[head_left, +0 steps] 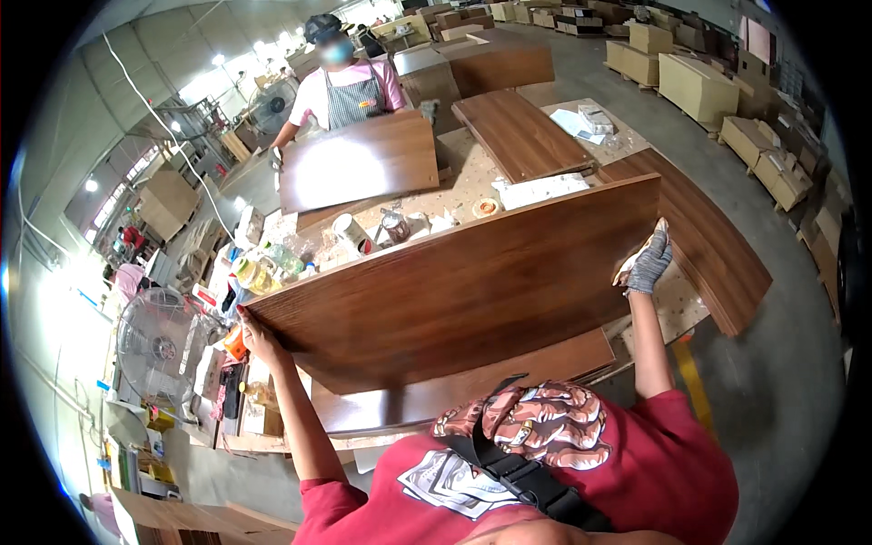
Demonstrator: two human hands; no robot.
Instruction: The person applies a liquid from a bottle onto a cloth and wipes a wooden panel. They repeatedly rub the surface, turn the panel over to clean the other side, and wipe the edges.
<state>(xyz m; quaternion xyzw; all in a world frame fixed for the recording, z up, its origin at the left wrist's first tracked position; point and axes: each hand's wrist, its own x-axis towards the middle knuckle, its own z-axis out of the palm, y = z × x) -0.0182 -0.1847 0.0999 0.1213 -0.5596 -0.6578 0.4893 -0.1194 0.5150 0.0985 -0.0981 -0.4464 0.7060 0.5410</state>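
Note:
A long brown wood-grain panel (463, 282) stands tilted on edge in front of me, held at both ends. My bare left hand (259, 338) grips its left end, the fingers on the edge. At the right end my right hand (647, 259), in a grey work glove and with a cloth or pale palm showing, is closed round the edge. Beneath it lies another brown panel (545, 365) on the worktable. Across the table a person in an apron holds a smaller brown panel (363, 163), its face shining with reflected light.
More brown panels lie at the table's far side (520, 134) and right edge (699, 236). Bottles (254, 274), a can (350, 232) and a tape roll (487, 208) crowd the middle and left. A fan (162, 348) stands at the left; stacked boxes (698, 89) line the right.

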